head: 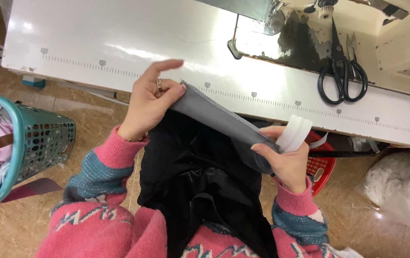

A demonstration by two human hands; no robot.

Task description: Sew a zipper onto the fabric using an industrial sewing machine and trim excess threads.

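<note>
A white glossy table (119,43) with a printed ruler strip along its front edge is standing over a tan tiled floor (95,124); a sewing machine bed (300,43) is sitting at the table's far side. Black scissors (341,71) are lying on the table, right of the bed, blades pointing away. A teal perforated basket (37,138) is sitting left of the table, a red one (322,167) under its front edge.

A grey strip (219,122), smooth with a stitched edge, is stretching below the table's front edge, long axis running from upper left to lower right, over black fabric (205,191) in the lap.

Left hand (152,100) grip: thumb and fingers pinching the strip's upper end. Right hand (286,160) grip: clamped on the lower end and white elastic (295,134).
</note>
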